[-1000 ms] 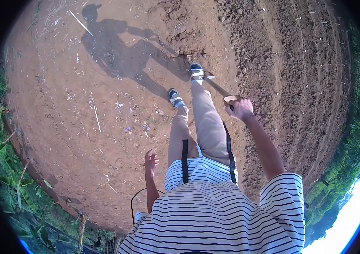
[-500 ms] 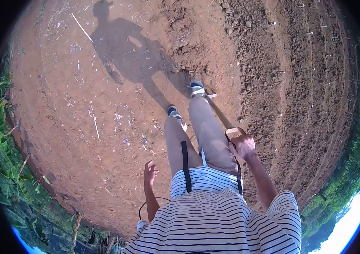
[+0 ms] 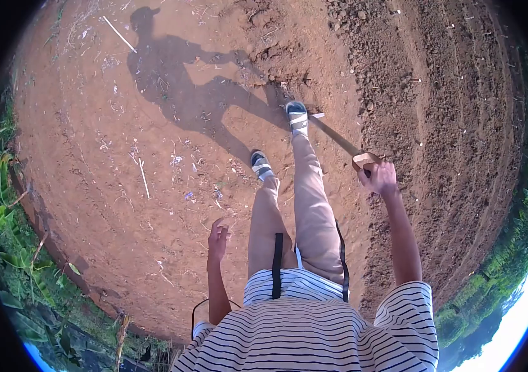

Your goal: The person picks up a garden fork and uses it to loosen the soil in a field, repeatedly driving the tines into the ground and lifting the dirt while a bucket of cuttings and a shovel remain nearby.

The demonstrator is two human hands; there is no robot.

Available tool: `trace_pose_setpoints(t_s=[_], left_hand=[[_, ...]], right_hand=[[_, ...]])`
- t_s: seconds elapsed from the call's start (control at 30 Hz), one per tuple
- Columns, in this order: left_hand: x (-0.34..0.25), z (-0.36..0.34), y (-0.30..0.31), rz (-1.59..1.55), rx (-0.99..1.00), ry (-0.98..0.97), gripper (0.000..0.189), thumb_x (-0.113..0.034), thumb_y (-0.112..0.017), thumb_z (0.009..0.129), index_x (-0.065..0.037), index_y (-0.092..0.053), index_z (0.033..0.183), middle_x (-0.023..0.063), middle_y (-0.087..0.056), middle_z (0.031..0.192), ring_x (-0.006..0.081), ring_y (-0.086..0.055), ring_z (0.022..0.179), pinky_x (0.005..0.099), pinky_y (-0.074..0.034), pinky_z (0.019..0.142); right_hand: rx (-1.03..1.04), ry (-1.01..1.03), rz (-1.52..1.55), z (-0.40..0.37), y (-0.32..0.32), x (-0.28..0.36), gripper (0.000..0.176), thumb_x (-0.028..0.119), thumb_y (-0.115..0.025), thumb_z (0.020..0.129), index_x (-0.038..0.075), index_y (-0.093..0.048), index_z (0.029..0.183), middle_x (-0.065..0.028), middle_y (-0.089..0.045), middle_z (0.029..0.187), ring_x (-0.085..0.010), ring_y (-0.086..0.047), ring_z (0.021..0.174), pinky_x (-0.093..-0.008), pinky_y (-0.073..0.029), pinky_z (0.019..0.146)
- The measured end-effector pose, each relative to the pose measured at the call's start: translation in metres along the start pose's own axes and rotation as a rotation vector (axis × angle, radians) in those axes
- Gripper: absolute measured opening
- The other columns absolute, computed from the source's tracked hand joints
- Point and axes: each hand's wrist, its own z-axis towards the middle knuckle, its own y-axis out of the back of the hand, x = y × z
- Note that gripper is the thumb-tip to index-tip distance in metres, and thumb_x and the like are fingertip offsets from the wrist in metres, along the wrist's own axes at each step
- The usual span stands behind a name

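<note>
My right hand [image 3: 380, 178] is wrapped round the D-shaped handle [image 3: 366, 160] of a spade. Its shaft [image 3: 338, 137] slants down to my front shoe [image 3: 297, 116], which covers most of the spade's lower end. A pale edge [image 3: 318, 115] sticks out beside that shoe, close to a patch of broken soil [image 3: 286, 87]. My left hand [image 3: 219, 239] hangs free at my side above the bare ground, fingers loosely bent and apart, holding nothing. My other shoe [image 3: 261, 164] stands on the soil further back.
Rows of dark, clumped soil [image 3: 438, 124] with small pale stubs run along the right. Smoother reddish ground [image 3: 90, 204] with dry stalks and a pale stick [image 3: 119, 34] spreads to the left. Green plants [image 3: 13, 235] border the field, and my shadow [image 3: 183, 93] falls ahead.
My right hand has moved forward and to the right with the spade's handle, so the shaft leans more to the right. My right arm is straighter; my left hand has shifted slightly.
</note>
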Motion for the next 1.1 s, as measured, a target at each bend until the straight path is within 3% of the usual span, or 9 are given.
trace_pose_setpoints(t_s=[0.03,0.07,0.17,0.27,0.47,0.67,0.8,1.0,1.1], left_hand=[[0.025,-0.002,0.007,0.075,-0.023,0.009,0.037,-0.022,-0.046,0.086,-0.016,-0.039,0.122,0.0105,-0.056,0.101,0.0177,-0.057,0.08,0.0301,-0.046,0.065],[0.052,-0.007,0.015,0.152,-0.046,0.026,0.037,-0.023,-0.046,0.086,-0.017,-0.04,0.122,0.0104,-0.057,0.1,0.0184,-0.058,0.08,0.0307,-0.047,0.065],[0.121,-0.012,0.028,0.314,-0.073,0.026,0.036,-0.023,-0.047,0.085,-0.017,-0.041,0.12,0.0092,-0.058,0.095,0.0182,-0.059,0.077,0.03,-0.047,0.062],[0.161,-0.025,0.018,0.241,-0.092,0.07,0.036,-0.019,-0.05,0.085,-0.014,-0.042,0.119,0.0121,-0.06,0.088,0.0175,-0.059,0.075,0.0291,-0.048,0.062],[0.24,-0.042,-0.028,0.196,-0.006,0.178,0.037,-0.023,-0.047,0.086,-0.018,-0.038,0.121,0.0087,-0.059,0.093,0.0181,-0.06,0.075,0.0296,-0.047,0.059],[0.291,-0.053,-0.086,0.163,-0.026,0.325,0.034,-0.02,-0.046,0.087,-0.013,-0.04,0.119,0.0093,-0.058,0.096,0.0177,-0.058,0.08,0.0298,-0.048,0.064],[0.393,-0.047,-0.105,0.134,0.032,0.12,0.035,-0.016,-0.049,0.084,-0.014,-0.041,0.119,0.0136,-0.059,0.098,0.0238,-0.06,0.082,0.034,-0.049,0.068],[0.474,-0.067,-0.131,0.152,0.011,0.174,0.036,-0.016,-0.05,0.084,-0.014,-0.041,0.119,0.0137,-0.059,0.098,0.0238,-0.06,0.082,0.034,-0.049,0.068],[0.405,0.091,-0.198,0.151,0.002,0.181,0.036,-0.016,-0.05,0.084,-0.014,-0.041,0.118,0.0138,-0.059,0.098,0.0237,-0.06,0.083,0.034,-0.049,0.069]], right_hand=[[-0.026,0.002,0.214,0.004,-0.004,-0.005,0.022,0.028,-0.056,0.069,0.009,-0.065,0.077,-0.0121,-0.061,0.083,-0.0257,-0.059,0.051,-0.0348,-0.047,0.047],[-0.389,0.123,0.185,-0.001,-0.011,-0.003,0.016,0.022,-0.057,0.068,0.007,-0.063,0.071,-0.0123,-0.06,0.081,-0.0232,-0.057,0.048,-0.0329,-0.046,0.045],[-0.329,0.024,0.279,-0.004,-0.035,-0.004,0.015,0.02,-0.058,0.067,0.006,-0.057,0.061,-0.0118,-0.06,0.076,-0.0229,-0.055,0.046,-0.0334,-0.045,0.046],[-0.967,0.147,0.191,-0.011,-0.062,0.004,0.022,0.016,-0.056,0.066,0.011,-0.043,0.05,-0.0042,-0.047,0.049,-0.0222,-0.044,0.039,-0.0322,-0.041,0.049],[-0.546,0.132,0.284,-0.125,-0.14,0.03,0.022,0.02,-0.048,0.066,0.011,-0.04,0.047,-0.004,-0.039,0.042,-0.0207,-0.041,0.038,-0.0324,-0.034,0.043],[-0.52,0.148,0.278,-0.195,-0.249,0.023,0.027,0.026,-0.045,0.065,0.012,-0.033,0.044,-0.002,-0.034,0.041,-0.0173,-0.037,0.036,-0.0313,-0.031,0.041],[-0.519,0.15,0.368,-0.228,-0.324,0.027,0.029,0.028,-0.048,0.063,0.013,-0.033,0.044,-0.0022,-0.033,0.042,-0.018,-0.035,0.037,-0.031,-0.03,0.043],[-0.233,0.167,0.363,-0.275,-0.457,0.035,0.026,0.028,-0.052,0.066,0.013,-0.04,0.048,-0.002,-0.042,0.045,-0.0181,-0.042,0.044,-0.0327,-0.033,0.047],[0.176,0.064,0.3,-0.287,-0.528,0.048,0.021,0.027,-0.052,0.074,0.009,-0.058,0.066,-0.0087,-0.06,0.064,-0.0243,-0.056,0.063,-0.0383,-0.04,0.064]])
